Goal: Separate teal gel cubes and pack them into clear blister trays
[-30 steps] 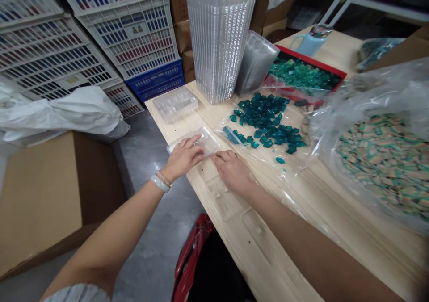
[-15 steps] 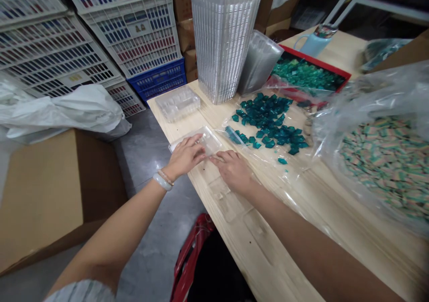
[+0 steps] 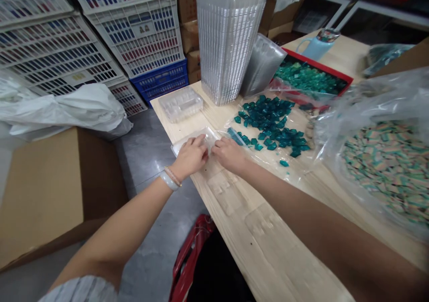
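Note:
At the left edge of the wooden table lies a clear plastic case (image 3: 209, 132). My left hand (image 3: 191, 157) rests over it, with the fingers curled down onto its top and near edge. My right hand (image 3: 229, 154) grips the case's right end with bent fingers; the fingertips are partly hidden. Nearer to me, more clear plastic trays (image 3: 223, 192) lie flat on the wood. Beyond my hands sits another clear case (image 3: 180, 105). Teal faceted pieces (image 3: 268, 119) are spread on a plastic sheet to the right.
A tall stack of clear trays (image 3: 229, 47) stands at the back. Behind the teal pieces are a red box (image 3: 346, 81) of green pieces and a blue mug (image 3: 317, 47). A bag of striped pieces (image 3: 385, 163) lies right. A cardboard box (image 3: 40, 195) stands left.
My right hand has shifted slightly up and away, closer to the case's right end. My left hand has moved a little right, its fingers more curled. The view has shifted slightly.

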Demonstrator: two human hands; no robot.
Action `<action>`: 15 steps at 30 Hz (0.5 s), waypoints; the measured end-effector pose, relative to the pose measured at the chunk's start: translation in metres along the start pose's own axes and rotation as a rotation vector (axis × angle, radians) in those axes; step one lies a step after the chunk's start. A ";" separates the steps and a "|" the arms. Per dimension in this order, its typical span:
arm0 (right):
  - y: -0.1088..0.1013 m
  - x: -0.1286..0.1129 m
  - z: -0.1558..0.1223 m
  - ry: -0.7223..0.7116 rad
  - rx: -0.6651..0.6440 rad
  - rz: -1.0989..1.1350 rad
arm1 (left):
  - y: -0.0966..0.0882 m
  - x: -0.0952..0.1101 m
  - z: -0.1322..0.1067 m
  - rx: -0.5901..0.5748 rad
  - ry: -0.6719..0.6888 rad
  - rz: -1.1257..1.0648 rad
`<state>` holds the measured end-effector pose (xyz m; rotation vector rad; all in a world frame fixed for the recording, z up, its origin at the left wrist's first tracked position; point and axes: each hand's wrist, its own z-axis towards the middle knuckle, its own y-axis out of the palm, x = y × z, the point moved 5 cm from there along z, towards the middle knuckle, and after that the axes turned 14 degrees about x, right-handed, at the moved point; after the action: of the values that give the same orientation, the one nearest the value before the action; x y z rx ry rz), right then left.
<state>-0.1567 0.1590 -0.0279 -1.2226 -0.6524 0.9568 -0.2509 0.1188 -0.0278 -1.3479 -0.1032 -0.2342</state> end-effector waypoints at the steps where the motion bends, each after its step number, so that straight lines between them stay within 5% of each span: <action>1: 0.001 -0.001 0.006 -0.058 -0.049 -0.007 | 0.001 0.002 0.001 -0.008 -0.003 0.017; 8: 0.005 -0.019 0.020 -0.323 -0.254 -0.113 | -0.002 -0.004 0.002 0.027 0.041 -0.121; 10: -0.004 -0.018 0.025 -0.334 -0.219 -0.126 | -0.027 -0.009 -0.005 0.187 0.003 -0.187; 13: -0.039 -0.005 0.023 -0.234 -0.022 -0.152 | -0.080 -0.008 -0.034 0.609 -0.119 -0.215; 15: -0.072 0.010 0.002 -0.055 0.137 -0.158 | -0.094 0.009 -0.056 0.665 -0.091 -0.261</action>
<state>-0.1355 0.1643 0.0414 -1.0111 -0.7045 0.8900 -0.2669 0.0441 0.0517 -0.6789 -0.3992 -0.3233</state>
